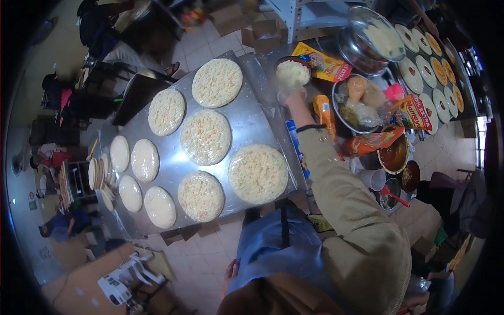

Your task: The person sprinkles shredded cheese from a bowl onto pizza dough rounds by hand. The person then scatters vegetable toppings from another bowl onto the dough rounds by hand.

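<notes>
My right hand [294,94] reaches to the near edge of a bowl of white shredded food [293,73], which looks like grated cheese. A blurred, whitish patch covers its fingers, so their grip is unclear. My left hand [231,269] hangs low beside the blue apron [268,252], partly hidden, its fingers hard to make out. On the metal table [173,152] to the left lie several flat round bases. The bigger ones, such as a topped round [258,174] and another topped round [206,137], carry shredded white topping with orange flecks. Smaller plain rounds [145,160] lie farther left.
Right of my arm stand a metal basin of bagged ingredients [362,123], yellow and red packets [417,111], and a bowl of brown sauce [395,152]. A large steel bowl [357,52] and several sauced rounds [440,71] lie beyond. Other people are at far left.
</notes>
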Available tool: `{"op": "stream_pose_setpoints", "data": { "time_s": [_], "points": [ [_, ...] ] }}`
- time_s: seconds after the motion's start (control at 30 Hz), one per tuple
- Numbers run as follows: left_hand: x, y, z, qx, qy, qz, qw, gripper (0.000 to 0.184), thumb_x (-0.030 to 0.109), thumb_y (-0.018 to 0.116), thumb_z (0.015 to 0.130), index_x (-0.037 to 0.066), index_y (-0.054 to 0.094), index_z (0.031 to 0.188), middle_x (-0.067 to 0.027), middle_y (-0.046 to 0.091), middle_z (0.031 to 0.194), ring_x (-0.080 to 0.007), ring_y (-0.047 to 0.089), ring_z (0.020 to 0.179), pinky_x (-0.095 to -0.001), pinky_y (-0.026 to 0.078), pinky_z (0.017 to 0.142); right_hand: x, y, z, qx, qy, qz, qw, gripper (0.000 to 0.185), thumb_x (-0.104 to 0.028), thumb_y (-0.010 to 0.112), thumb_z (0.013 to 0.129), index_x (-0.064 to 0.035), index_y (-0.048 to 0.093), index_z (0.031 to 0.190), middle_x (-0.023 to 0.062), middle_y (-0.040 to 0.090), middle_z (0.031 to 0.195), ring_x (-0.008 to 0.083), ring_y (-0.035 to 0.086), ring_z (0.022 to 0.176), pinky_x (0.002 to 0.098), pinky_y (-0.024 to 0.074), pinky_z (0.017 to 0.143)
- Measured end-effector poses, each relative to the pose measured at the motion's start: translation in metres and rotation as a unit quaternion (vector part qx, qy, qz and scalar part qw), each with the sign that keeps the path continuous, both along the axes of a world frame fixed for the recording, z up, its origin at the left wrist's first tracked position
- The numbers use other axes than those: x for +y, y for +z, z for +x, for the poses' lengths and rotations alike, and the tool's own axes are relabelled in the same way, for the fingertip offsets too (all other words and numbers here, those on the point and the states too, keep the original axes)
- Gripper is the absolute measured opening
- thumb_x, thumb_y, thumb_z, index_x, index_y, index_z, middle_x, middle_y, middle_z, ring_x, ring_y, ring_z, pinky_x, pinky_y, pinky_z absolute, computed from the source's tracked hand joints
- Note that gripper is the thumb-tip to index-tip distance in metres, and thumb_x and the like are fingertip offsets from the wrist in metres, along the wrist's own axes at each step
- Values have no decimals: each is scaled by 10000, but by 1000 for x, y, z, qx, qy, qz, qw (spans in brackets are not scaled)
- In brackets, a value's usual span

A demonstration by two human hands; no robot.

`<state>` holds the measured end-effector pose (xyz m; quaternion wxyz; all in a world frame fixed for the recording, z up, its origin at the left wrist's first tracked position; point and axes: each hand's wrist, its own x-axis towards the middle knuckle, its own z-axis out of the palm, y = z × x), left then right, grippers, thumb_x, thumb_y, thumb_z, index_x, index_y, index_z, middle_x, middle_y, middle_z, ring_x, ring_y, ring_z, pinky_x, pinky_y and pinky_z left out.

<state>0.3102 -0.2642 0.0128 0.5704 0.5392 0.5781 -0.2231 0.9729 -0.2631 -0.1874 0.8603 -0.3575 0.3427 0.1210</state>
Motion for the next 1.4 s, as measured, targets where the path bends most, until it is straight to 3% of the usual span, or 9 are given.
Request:
{"op": "stream_pose_setpoints", "data": {
  "time_s": [0.13,0.47,0.83,0.93,1.03,1.17,1.23,1.33,1.4],
  "points": [
    [2,-5,-11,-13,-32,28,999,589,394,446,984,24,316,1424,-206,463,1363,-293,421,1285,-362,332,1063,-16,76,-52,13,1,121,993,401,-294,530,943,-104,436,1283,135,419,1248,396,489,1071,470,501,826],
    [56,-70,-20,-98,-228,139,959,516,396,429,973,54,415,1360,-246,529,1269,-378,525,1172,-400,428,971,-121,188,-205,-176,306,91,931,382,-288,542,942,-30,544,1225,100,619,1095,211,592,1012,325,482,868],
    [120,-71,-20,-140,-381,223,886,386,318,457,974,32,548,1217,-186,682,951,-311,676,819,-417,521,752,-149,153,-404,-43,417,-112,901,409,-436,512,943,-66,617,1083,56,669,965,134,636,866,272,488,756],
    [130,-78,-40,-177,-322,177,913,420,339,475,965,53,527,1269,-178,661,1062,-311,656,943,-400,507,836,-143,141,-433,-35,404,-151,901,319,-325,567,940,-46,612,1089,49,665,926,119,630,799,234,496,701],
    [129,-88,-59,-286,-339,223,868,370,328,476,963,42,579,1174,-157,684,940,-344,660,862,-429,508,776,-159,77,-454,-161,421,10,892,318,-316,579,931,-71,605,1132,71,652,944,151,619,877,259,506,745],
    [150,-103,-105,-209,-381,92,896,380,335,470,967,33,576,1172,-151,682,947,-324,658,856,-416,511,771,-138,213,-488,-167,427,-317,830,299,-308,556,944,-24,650,940,69,661,817,168,635,752,325,506,649],
    [166,-110,-127,-156,-401,53,901,385,338,467,969,29,574,1172,-147,681,950,-314,657,852,-410,513,769,-148,142,-500,-371,383,-445,719,367,-367,536,931,-40,673,837,118,649,743,226,636,733,382,493,651],
    [190,-116,-152,-71,-415,21,907,393,343,463,972,22,572,1171,-143,680,955,-299,656,847,-400,516,766,-150,140,-515,-241,347,-449,787,402,-414,523,907,-59,673,793,151,649,752,270,631,705,408,482,631],
    [204,-116,-163,-21,-415,14,910,398,346,460,974,18,570,1170,-140,679,958,-289,655,844,-394,517,763,-162,164,-511,-143,473,-548,675,327,-356,528,933,-57,661,931,91,667,840,201,615,638,347,502,624]
  ]
}}
